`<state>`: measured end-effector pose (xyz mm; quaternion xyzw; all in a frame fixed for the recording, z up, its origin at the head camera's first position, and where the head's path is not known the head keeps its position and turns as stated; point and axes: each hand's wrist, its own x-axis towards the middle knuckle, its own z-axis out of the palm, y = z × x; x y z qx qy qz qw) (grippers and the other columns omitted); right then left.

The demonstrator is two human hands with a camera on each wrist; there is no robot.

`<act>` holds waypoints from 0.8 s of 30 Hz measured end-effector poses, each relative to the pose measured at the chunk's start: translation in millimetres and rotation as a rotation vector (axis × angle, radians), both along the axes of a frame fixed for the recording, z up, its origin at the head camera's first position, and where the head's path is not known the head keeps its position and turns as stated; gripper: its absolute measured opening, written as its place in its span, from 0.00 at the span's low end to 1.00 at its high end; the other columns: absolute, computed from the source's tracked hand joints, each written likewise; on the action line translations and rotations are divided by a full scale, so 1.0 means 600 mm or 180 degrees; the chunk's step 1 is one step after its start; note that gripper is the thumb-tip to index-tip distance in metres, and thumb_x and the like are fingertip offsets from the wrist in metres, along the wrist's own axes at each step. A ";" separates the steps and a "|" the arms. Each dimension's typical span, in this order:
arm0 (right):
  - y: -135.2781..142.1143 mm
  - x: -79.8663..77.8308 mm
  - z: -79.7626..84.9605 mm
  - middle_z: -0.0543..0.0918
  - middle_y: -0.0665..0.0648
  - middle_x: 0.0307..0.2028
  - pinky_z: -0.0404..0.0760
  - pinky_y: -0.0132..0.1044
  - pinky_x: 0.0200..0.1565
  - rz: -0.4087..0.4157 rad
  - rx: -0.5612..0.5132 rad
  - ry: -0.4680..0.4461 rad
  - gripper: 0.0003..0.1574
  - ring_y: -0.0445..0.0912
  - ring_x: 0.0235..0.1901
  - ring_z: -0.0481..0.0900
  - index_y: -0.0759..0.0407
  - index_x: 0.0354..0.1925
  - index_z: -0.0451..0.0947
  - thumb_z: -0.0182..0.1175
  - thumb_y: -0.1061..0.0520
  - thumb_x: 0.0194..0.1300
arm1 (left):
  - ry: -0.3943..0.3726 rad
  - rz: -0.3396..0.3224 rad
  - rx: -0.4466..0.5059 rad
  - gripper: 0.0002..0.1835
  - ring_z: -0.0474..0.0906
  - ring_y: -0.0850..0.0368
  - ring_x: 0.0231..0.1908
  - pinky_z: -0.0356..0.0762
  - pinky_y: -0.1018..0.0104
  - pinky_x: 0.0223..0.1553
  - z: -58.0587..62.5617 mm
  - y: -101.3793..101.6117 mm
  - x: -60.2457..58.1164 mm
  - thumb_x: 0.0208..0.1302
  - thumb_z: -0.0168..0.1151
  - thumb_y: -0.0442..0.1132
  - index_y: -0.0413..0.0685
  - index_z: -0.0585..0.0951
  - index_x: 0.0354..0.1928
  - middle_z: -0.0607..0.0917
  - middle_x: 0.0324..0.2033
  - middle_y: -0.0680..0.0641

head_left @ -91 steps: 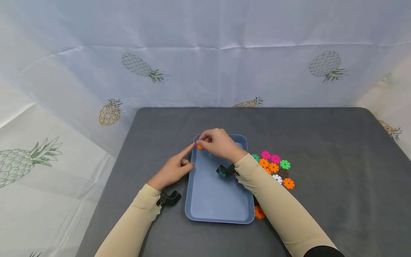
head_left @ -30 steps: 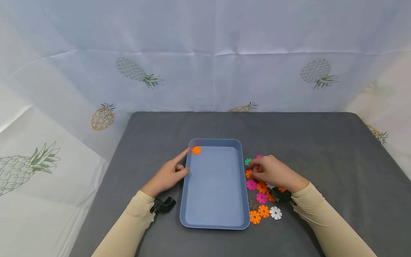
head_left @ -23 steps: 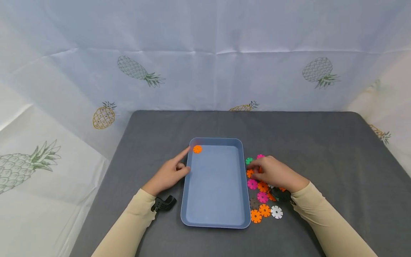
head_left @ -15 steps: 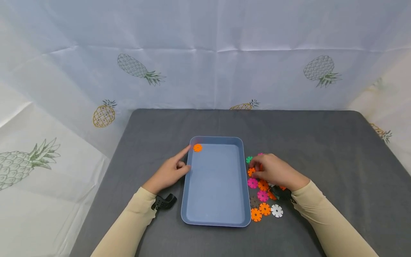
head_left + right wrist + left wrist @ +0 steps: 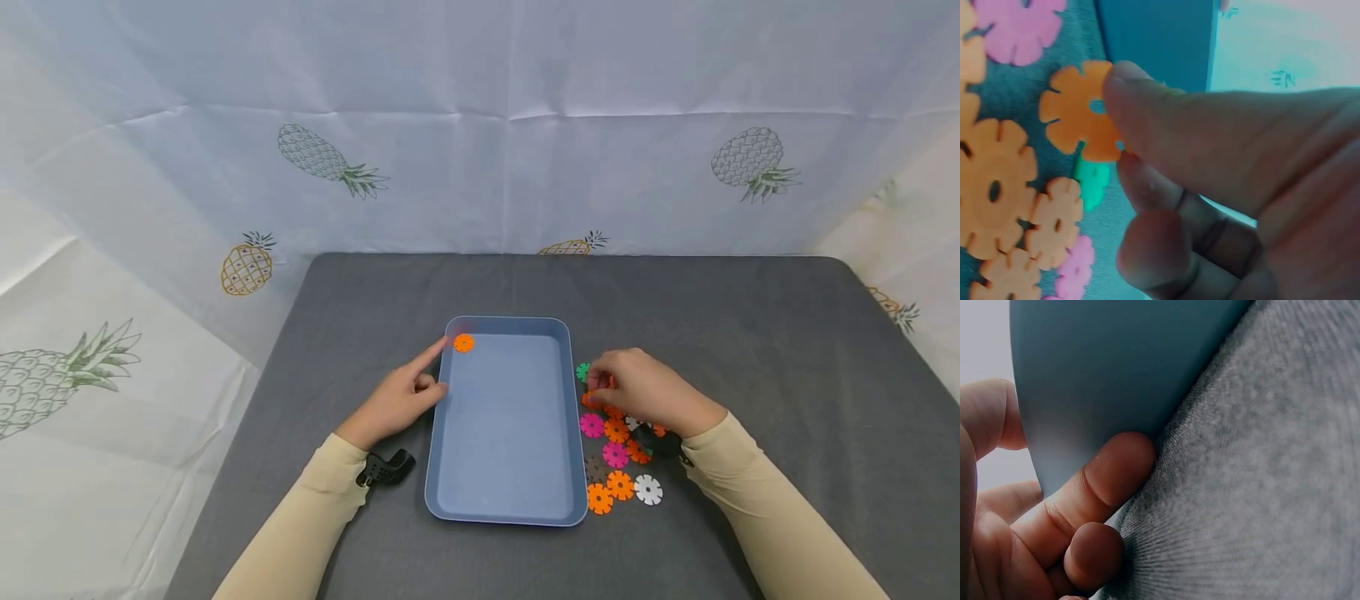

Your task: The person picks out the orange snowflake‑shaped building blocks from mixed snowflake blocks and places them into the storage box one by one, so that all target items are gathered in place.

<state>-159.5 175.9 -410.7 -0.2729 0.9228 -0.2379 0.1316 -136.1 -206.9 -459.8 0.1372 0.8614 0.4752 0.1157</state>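
Note:
In the head view my left hand (image 5: 397,404) is at the left side of a blue rectangular tray (image 5: 506,510). Its index finger points along to the far left corner, and its thumb lies at the rim. The left wrist view shows digits over the tray's rim (image 5: 1085,381) and curled fingers against the outer wall. My right hand (image 5: 648,387) is right of the tray, above a cluster of flower-shaped plastic discs. Between thumb and fingers it pinches an orange notched disc (image 5: 1075,115). Another orange disc (image 5: 464,343) lies flat in the tray's far left corner.
Loose discs lie along the tray's right side, among them a pink disc (image 5: 592,425), a brown disc (image 5: 596,468), a white disc (image 5: 648,490) and a green disc (image 5: 582,372). A grey cloth (image 5: 712,308) covers the table. A pineapple-print curtain (image 5: 450,167) hangs behind.
My right hand has left the tray's far left corner, where an orange disc now lies, and gone right to the cluster. It now pinches another orange disc. My left hand has stayed at the tray.

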 end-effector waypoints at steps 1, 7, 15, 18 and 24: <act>0.000 0.000 0.002 0.81 0.46 0.28 0.76 0.35 0.28 -0.0017 -0.0022 0.0009 0.10 0.39 0.21 0.72 0.51 0.29 0.82 0.72 0.61 0.66 | -0.0004 0.0002 0.0002 0.41 0.53 0.65 0.17 0.57 0.67 0.27 0.000 0.000 0.000 0.73 0.60 0.40 0.65 0.57 0.84 0.64 0.15 0.58; -0.008 -0.006 0.018 0.82 0.47 0.27 0.75 0.36 0.27 -0.0247 -0.0071 0.0192 0.07 0.40 0.21 0.72 0.53 0.32 0.82 0.69 0.61 0.69 | -0.0019 0.0004 0.0032 0.41 0.53 0.64 0.18 0.57 0.67 0.27 0.002 0.001 0.002 0.73 0.60 0.40 0.66 0.56 0.84 0.64 0.16 0.58; -0.032 -0.019 0.043 0.82 0.49 0.29 0.71 0.38 0.26 -0.0299 -0.0095 0.0430 0.06 0.43 0.20 0.69 0.55 0.34 0.82 0.68 0.60 0.70 | -0.0010 -0.0014 0.0006 0.42 0.54 0.63 0.18 0.58 0.67 0.28 0.001 0.000 0.004 0.73 0.60 0.40 0.62 0.56 0.85 0.64 0.15 0.58; -0.043 -0.025 0.049 0.82 0.49 0.29 0.72 0.38 0.27 -0.0266 -0.0131 0.0451 0.06 0.42 0.20 0.70 0.55 0.34 0.82 0.68 0.60 0.70 | -0.0021 -0.0016 0.0000 0.42 0.54 0.62 0.18 0.58 0.67 0.28 0.001 0.000 0.004 0.73 0.59 0.40 0.62 0.56 0.85 0.64 0.15 0.58; -0.064 -0.033 0.054 0.84 0.50 0.31 0.74 0.40 0.28 -0.0230 -0.0229 0.0378 0.04 0.42 0.19 0.72 0.56 0.36 0.82 0.67 0.60 0.71 | -0.0025 -0.0024 0.0015 0.41 0.54 0.62 0.17 0.58 0.67 0.27 0.002 0.001 0.003 0.74 0.59 0.41 0.63 0.55 0.85 0.64 0.15 0.58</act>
